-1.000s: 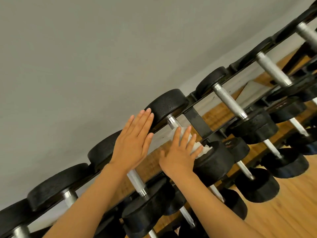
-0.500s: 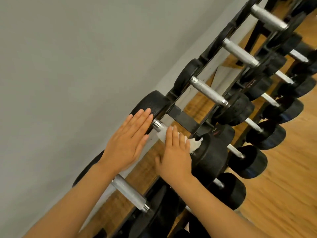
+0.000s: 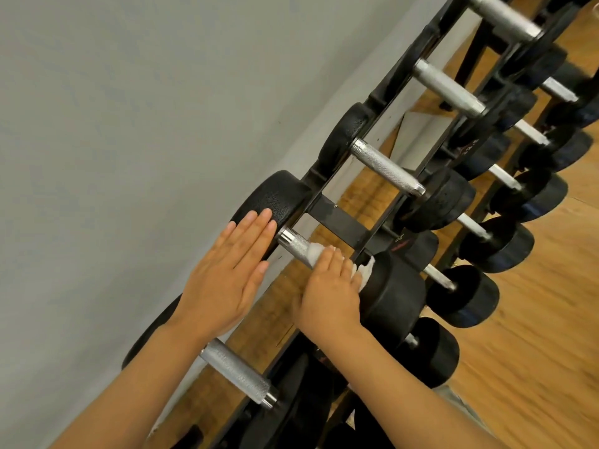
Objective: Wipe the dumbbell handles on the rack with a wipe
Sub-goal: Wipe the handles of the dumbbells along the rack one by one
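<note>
A black rack (image 3: 338, 218) carries a row of black dumbbells with knurled silver handles. My right hand (image 3: 327, 294) is wrapped over one handle (image 3: 296, 246), holding a white wipe (image 3: 363, 270) against it close to the near weight head (image 3: 393, 294). A scrap of the wipe sticks out past my fingers. My left hand (image 3: 227, 275) lies flat with straight fingers, its fingertips on the far weight head (image 3: 272, 197) of the same dumbbell. My fingers hide most of the wipe.
More dumbbells fill the rack: one handle (image 3: 238, 374) lies below my left wrist, another (image 3: 387, 166) above right. Lower tiers hold smaller dumbbells (image 3: 466, 294). A grey wall (image 3: 129, 124) runs close behind the rack. Wooden floor (image 3: 534, 335) lies to the right.
The view has swung so the rack now runs steeply up to the right. My right hand has slid the wipe down the handle toward the near head. My left hand stays on the far head.
</note>
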`<state>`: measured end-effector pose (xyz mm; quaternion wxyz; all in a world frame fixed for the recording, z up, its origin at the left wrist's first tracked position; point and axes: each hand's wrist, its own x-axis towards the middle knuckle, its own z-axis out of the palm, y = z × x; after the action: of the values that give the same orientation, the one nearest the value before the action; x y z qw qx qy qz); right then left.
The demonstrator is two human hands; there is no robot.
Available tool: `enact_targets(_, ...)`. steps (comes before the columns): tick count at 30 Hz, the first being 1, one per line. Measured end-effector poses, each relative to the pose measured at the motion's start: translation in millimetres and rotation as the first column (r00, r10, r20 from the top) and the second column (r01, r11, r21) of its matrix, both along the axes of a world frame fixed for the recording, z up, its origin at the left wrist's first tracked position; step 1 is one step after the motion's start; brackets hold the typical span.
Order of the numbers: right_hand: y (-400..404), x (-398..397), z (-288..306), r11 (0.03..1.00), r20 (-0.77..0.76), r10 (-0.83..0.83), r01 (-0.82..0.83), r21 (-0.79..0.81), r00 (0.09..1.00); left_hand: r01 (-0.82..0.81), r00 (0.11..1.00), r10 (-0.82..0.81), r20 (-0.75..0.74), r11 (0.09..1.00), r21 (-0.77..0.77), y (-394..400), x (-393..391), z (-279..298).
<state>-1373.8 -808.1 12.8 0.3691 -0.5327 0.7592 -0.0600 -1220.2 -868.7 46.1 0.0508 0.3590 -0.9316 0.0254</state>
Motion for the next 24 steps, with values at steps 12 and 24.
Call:
enact_targets(12, 8.2, 0.0, -3.8, 0.982, 0.077, 0.027, -0.012, -0.191, 0.997, -0.008, 1.000, 0.008, 0.005, 0.999, 0.032, -1.0, 0.1, 1.0)
enact_targets(24, -15.4, 16.0, -9.0, 0.950, 0.193, -0.063, 0.118, -0.288, 0.979, -0.012, 1.000, 0.012, -0.005, 0.998, 0.056, 0.7, -0.6, 3.2)
